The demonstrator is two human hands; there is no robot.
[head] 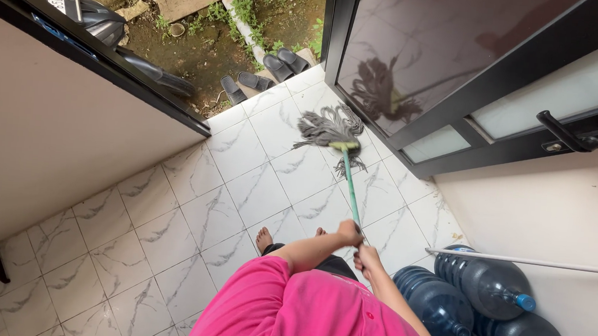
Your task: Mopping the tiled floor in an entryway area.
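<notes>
A mop with a green handle [350, 190] and a grey string head [330, 130] lies on the white marbled floor tiles [241, 178] near the dark glass door [430, 43]. My left hand [350, 232] grips the handle higher toward the mop head. Just behind it, my right hand [368, 257] holds the handle's end. My pink shirt fills the bottom of the view, and my bare feet [265, 238] stand on the tiles below the hands.
Several blue water jugs [445, 304] lie at the right wall, with a broom [519, 261] leaning over them. Two pairs of grey sandals [260, 79] sit at the tile edge by the dirt yard. A white wall [47, 120] runs on the left.
</notes>
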